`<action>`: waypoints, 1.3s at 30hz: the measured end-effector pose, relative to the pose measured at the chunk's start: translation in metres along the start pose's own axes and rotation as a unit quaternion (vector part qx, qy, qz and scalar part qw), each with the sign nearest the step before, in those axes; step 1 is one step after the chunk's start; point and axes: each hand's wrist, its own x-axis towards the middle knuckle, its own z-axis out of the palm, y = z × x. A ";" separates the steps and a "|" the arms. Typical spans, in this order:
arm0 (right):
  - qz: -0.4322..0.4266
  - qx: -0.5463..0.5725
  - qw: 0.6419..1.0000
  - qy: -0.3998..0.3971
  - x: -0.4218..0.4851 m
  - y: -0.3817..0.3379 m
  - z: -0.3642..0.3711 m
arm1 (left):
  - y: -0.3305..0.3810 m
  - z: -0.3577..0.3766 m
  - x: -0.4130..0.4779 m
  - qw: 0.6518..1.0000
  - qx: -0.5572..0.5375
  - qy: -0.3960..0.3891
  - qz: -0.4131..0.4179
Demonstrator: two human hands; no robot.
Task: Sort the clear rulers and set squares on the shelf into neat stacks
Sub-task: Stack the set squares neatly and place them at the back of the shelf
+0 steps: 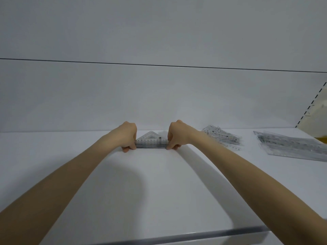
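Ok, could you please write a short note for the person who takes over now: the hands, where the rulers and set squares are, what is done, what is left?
Hands: the left hand and the right hand each pinch one end of the set square stack, mid-shelf.
Done: this one stack looks aligned.
To do: the loose pile just beyond the right hand is fanned out. The second pile, further right, is also uneven. Both still need sorting into neat stacks.
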 end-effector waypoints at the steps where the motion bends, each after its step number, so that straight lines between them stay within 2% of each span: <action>1: -0.003 -0.003 1.000 0.002 0.000 0.000 0.001 | 0.000 0.001 0.000 1.000 0.003 0.001 0.001; 8: -0.015 -0.017 0.999 0.023 0.000 0.001 0.004 | -0.002 0.006 0.001 1.000 0.008 0.013 0.014; 14: 0.003 0.010 1.000 0.005 -0.003 0.008 0.003 | -0.012 -0.005 -0.002 1.000 -0.009 -0.022 0.001; 22: 0.011 0.057 0.998 0.022 -0.001 0.004 0.015 | -0.010 0.002 0.000 0.999 -0.022 -0.007 0.024; 33: 0.028 0.026 0.999 0.036 0.009 -0.008 0.019 | 0.012 0.004 0.003 0.998 0.065 -0.001 -0.013; 39: 0.026 0.037 0.999 0.030 0.008 -0.003 0.016 | 0.011 0.001 0.007 0.998 0.041 -0.014 -0.046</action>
